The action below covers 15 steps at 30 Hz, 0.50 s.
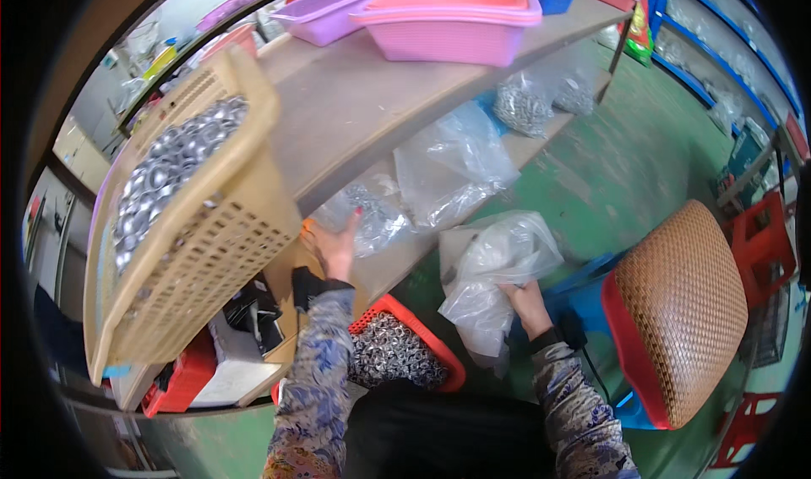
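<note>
My right hand (pixel 528 305) is closed on a clear plastic bag (pixel 481 289), which hangs crumpled in front of the lower shelf. My left hand (pixel 334 249) reaches to the lower shelf, thumb and fingers apart. Its fingers are at a small orange thing (pixel 307 225) whose kind I cannot make out. Beside that hand lies a clear bag of small metal parts (pixel 368 217). A larger clear bag (pixel 452 166) rests farther right on the shelf. Below and between my forearms stands a red basket (pixel 452 365) holding many small shiny metal rings (pixel 393 352).
On the table (pixel 338 111), a tan perforated basket (pixel 224 251) full of metal rings leans close on the left. Pink bins (pixel 448 35) stand at the back. A stool with a woven seat (pixel 680 310) is at right. Blue shelving (pixel 697 35) stands at far right.
</note>
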Each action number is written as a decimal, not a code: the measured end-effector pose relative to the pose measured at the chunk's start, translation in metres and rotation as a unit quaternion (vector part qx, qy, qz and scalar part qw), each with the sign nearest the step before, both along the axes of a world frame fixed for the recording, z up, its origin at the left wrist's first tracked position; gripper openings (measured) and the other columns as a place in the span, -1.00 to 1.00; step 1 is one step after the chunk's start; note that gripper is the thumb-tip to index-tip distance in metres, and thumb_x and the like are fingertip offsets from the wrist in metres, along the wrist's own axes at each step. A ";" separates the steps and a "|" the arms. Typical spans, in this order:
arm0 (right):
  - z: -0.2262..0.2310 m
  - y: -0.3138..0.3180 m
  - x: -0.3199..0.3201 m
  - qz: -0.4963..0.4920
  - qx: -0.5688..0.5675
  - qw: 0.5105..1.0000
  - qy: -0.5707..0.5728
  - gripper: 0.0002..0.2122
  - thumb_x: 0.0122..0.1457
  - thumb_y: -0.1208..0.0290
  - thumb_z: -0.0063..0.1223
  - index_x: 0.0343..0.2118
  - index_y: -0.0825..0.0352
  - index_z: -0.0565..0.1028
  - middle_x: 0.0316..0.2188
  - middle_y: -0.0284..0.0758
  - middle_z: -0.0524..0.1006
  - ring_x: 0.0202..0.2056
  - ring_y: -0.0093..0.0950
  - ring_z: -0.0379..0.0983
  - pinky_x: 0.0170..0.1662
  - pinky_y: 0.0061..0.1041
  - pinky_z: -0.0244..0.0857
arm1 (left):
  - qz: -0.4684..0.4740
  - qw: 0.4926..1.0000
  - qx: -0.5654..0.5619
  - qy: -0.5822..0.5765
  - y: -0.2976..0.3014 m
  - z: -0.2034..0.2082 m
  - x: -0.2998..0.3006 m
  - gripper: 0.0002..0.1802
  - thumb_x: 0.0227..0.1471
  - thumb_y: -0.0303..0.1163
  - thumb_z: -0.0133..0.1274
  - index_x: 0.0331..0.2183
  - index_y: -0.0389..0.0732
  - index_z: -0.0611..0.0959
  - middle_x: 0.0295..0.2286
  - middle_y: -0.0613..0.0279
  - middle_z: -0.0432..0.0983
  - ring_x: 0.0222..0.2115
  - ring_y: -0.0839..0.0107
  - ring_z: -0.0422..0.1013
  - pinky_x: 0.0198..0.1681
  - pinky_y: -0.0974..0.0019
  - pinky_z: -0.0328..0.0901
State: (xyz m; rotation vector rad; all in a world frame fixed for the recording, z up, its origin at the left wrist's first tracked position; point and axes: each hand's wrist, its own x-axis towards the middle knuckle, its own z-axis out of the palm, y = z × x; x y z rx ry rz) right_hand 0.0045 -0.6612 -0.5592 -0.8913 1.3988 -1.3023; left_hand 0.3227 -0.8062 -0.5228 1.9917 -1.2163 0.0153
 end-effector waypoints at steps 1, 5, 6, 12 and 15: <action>0.000 -0.001 0.001 0.020 0.012 0.999 -0.025 -0.70 0.01 0.57 0.10 -0.13 0.43 0.46 -0.21 -0.29 0.52 -0.19 -0.49 0.41 -0.10 -0.50 0.27 | -0.048 0.995 0.038 0.073 -0.014 -0.005 0.016 0.27 -0.41 0.25 0.26 0.10 -0.45 0.11 0.15 -0.29 -0.09 0.21 -0.08 -0.23 0.23 0.00 -0.22; -0.007 -0.001 -0.006 0.040 0.054 0.996 -0.056 -0.69 0.02 0.56 0.09 -0.12 0.43 0.44 -0.22 -0.31 0.52 -0.19 -0.49 0.41 -0.09 -0.50 0.27 | 0.018 0.993 0.108 0.042 -0.051 -0.037 0.002 0.24 -0.44 0.25 0.27 0.08 -0.43 0.16 0.06 -0.24 0.13 0.15 -0.06 -0.03 0.19 -0.02 -0.15; -0.010 0.001 -0.013 0.024 0.060 0.997 -0.050 -0.69 0.02 0.56 0.09 -0.12 0.43 0.44 -0.22 -0.31 0.52 -0.19 -0.49 0.41 -0.09 -0.50 0.27 | 0.007 0.990 0.142 0.009 -0.050 -0.032 -0.013 0.13 -0.39 0.17 0.28 0.05 -0.41 0.21 0.00 -0.21 0.19 0.11 -0.06 0.04 0.17 -0.01 -0.09; -0.006 0.001 -0.007 0.051 0.080 0.990 -0.103 -0.61 0.02 0.52 0.12 -0.05 0.44 0.38 -0.17 -0.28 0.49 -0.15 -0.47 0.40 -0.08 -0.49 0.27 | -0.010 0.996 0.042 -0.074 -0.079 -0.054 0.037 -0.45 -0.21 -0.18 0.22 -0.18 -0.31 0.52 -0.23 -0.17 0.44 -0.23 -0.06 0.41 -0.16 0.09 0.30; -0.007 0.005 -0.009 0.014 0.099 0.983 -0.151 -0.61 0.02 0.50 0.13 -0.05 0.44 0.39 -0.15 -0.27 0.49 -0.15 -0.45 0.42 -0.07 -0.48 0.28 | -0.042 0.998 0.049 0.021 -0.084 -0.059 0.046 -0.56 -0.22 -0.30 0.21 -0.21 -0.25 0.59 -0.27 -0.18 0.49 -0.29 -0.09 0.46 -0.25 0.06 0.35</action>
